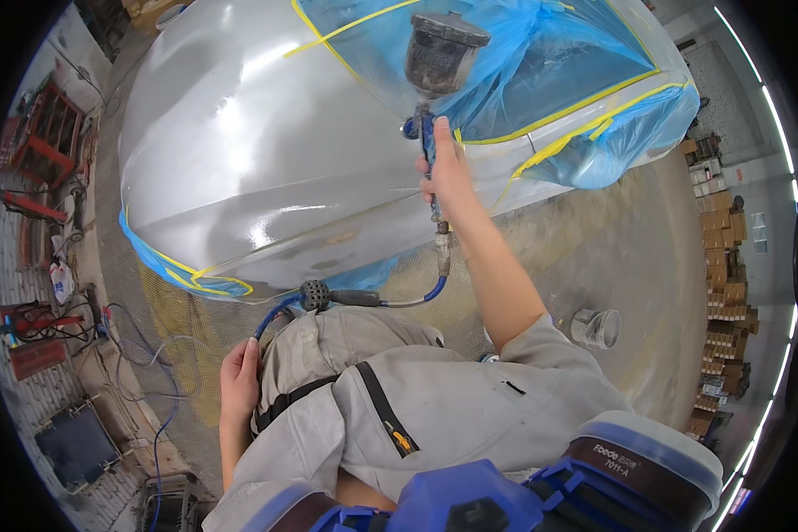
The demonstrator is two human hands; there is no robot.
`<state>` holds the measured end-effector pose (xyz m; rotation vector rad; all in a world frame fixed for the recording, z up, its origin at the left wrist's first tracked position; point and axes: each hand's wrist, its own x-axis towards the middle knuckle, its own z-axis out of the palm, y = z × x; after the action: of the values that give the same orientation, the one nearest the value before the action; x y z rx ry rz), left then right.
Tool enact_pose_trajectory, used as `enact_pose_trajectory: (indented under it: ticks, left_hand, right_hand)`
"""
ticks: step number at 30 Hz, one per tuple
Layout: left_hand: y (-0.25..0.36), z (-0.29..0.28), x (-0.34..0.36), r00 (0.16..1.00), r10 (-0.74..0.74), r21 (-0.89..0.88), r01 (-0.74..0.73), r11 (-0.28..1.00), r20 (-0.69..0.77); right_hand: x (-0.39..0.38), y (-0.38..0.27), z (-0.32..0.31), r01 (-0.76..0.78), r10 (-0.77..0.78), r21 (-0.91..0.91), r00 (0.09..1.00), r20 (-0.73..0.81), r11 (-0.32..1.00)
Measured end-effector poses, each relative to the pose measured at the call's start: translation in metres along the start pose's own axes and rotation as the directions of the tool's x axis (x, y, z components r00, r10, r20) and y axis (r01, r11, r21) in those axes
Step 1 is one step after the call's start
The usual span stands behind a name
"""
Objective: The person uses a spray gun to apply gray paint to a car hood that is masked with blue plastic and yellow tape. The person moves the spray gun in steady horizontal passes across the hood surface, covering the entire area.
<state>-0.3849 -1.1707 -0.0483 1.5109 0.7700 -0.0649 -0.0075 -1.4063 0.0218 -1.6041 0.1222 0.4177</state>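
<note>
My right hand [450, 177] is wrapped around the handle of a paint spray gun [426, 142], held up in front of the car body. A dark, paint-smeared cup [443, 55] sits on top of the gun. From its lower end a blue air hose [403, 302] curves left past my waist, with a black ball-shaped piece on it. My left hand [241, 377], down by my hip, has its fingers closed on that hose. Beyond the gun lies the grey and silver car body [266, 168], glossy in patches. Blue masking film [550, 71] with yellow tape [585, 127] covers its windows and lights.
A respirator [638, 470] fills the lower edge. On the floor at right stands a clear bucket [596, 329]. Stacked cardboard boxes [723, 266] line the right wall. Red racks [49, 137] and tangled cables [155, 350] lie along the left.
</note>
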Motion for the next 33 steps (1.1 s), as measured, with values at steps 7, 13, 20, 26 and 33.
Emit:
enact_pose_trajectory:
  ticks: [7,13,20,26,33]
  left_hand:
    - [0.004,-0.007,0.001,0.998,-0.062,0.025,0.062,0.998,-0.01]
    - [0.005,-0.005,0.001,0.999,-0.051,0.059,0.05,0.997,0.005]
    - [-0.001,-0.002,0.008,0.997,-0.043,0.043,0.04,0.998,0.063]
    - [0.015,0.001,0.011,0.995,-0.078,0.06,0.074,0.995,0.066]
    - [0.022,-0.022,0.017,0.991,-0.128,0.066,0.125,0.99,0.046]
  right_hand:
    - [-0.01,0.026,-0.007,-0.161,0.114,0.182,0.962,0.246,0.97]
    - [-0.009,0.035,-0.035,-0.059,0.061,0.198,0.998,-0.004,0.978]
    - [-0.012,0.029,-0.069,-0.012,0.05,0.247,0.988,-0.147,0.969]
    - [-0.02,0.038,-0.062,0.074,-0.021,0.128,0.927,-0.374,0.989]
    - [-0.043,0.055,-0.026,0.063,-0.028,0.158,0.976,-0.214,0.985]
